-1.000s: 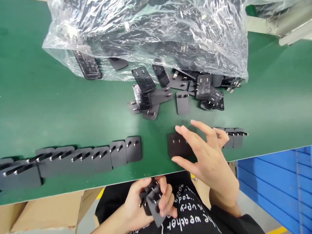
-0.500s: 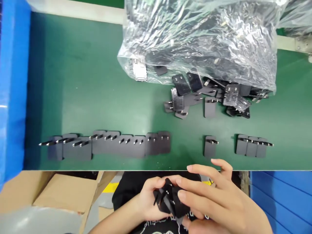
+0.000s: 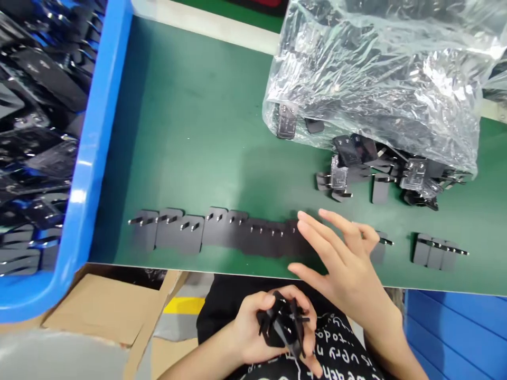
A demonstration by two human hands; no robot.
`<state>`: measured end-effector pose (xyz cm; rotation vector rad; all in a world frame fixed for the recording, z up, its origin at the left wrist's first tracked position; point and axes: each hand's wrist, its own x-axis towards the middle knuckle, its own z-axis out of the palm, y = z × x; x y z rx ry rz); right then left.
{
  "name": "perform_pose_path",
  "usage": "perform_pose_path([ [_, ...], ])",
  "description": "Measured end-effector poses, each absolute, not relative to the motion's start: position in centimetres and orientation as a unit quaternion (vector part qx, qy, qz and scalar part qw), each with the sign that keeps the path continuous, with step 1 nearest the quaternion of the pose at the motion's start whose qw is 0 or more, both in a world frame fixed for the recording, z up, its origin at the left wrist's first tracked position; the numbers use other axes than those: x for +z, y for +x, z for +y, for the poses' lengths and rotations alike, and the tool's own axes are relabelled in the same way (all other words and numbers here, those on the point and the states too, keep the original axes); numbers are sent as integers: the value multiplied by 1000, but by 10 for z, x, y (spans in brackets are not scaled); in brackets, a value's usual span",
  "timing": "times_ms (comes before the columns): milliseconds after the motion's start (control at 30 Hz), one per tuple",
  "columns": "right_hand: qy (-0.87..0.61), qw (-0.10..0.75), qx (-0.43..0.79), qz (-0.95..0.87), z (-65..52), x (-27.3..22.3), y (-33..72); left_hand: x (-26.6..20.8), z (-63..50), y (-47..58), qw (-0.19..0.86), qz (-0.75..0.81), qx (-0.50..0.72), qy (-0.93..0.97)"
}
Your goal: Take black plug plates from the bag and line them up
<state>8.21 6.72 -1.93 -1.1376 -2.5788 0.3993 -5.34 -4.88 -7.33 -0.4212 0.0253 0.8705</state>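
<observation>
Below the table edge, my left hand (image 3: 253,330) is closed around a bunch of black plug pieces (image 3: 283,327) pointing in several directions. My right hand (image 3: 350,258) reaches over the table edge with fingers spread and holds nothing. Its fingertips are over the right end of a row of flat black two-pin plug pieces (image 3: 222,232), partly covering it. Whether they touch is unclear. Just right of that hand lies a single plug piece (image 3: 378,253), partly hidden. Farther right, a short row of plug pieces (image 3: 434,256) lies side by side, pins up.
A large clear plastic bag (image 3: 368,79) of black parts lies at the back, with loose plug pieces (image 3: 380,190) spilling from its mouth. At left stands a blue bin (image 3: 85,163) full of black plug parts. An open cardboard box (image 3: 103,306) sits below the table.
My right hand has left the bunch in my left hand and moved up over the table to the row's right end. The view has shifted left, showing more of the blue bin.
</observation>
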Motion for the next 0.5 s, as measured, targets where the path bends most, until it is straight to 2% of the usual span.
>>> perform_pose_path([
  [100,-388,170,125,-897,68,-25,75,-73,-50,-59,870,14,450,-201],
  [200,-341,232,186,-892,65,-12,81,-77,-54,-66,867,26,447,-216],
  [300,-241,182,282,-911,59,10,85,-79,-59,-72,868,47,427,-249],
  [367,-206,132,288,-926,54,17,83,-78,-59,-75,866,53,421,-265],
  [500,-237,159,259,-923,41,11,77,-70,-54,-79,863,36,423,-273],
])
